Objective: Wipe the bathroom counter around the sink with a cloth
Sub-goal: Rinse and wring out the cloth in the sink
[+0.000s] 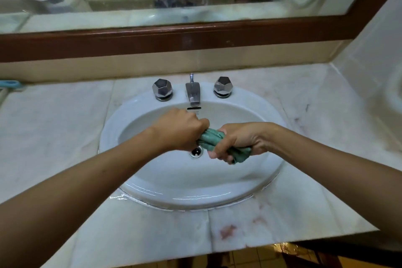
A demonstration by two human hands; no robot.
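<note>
**A:** Cloth position?

**B:** The green cloth (212,138) is hanging over the bowl of the sink (113,135), bunched into a rope between both hands, just above the drain (196,151). It is not touching the table (54,126).

**A:** Hands?

**B:** The left hand (182,128) is fisting around one end. The right hand (237,139) is clenching the other, with a tail of fabric sticking out past it toward 4 o'clock. I am reading this as wringing, done over the bowl so any drips are landing in the sink and not on the stone.

**A:** Surroundings?

**B:** Taking bearings from the drain: spout (192,91) at 12 o'clock, left knob (162,89) at 11, right knob (223,87) at 1. Reddish stains (227,231) are showing on the table at 5 o'clock, near the front edge. A blue object (9,84), partly cut off, is lying far out at 10 o'clock.

**A:** Obstructions?

**B:** The knobs and spout are crowding the strip behind the sink. Wiping there is probably going to need narrow passes between them.
</note>
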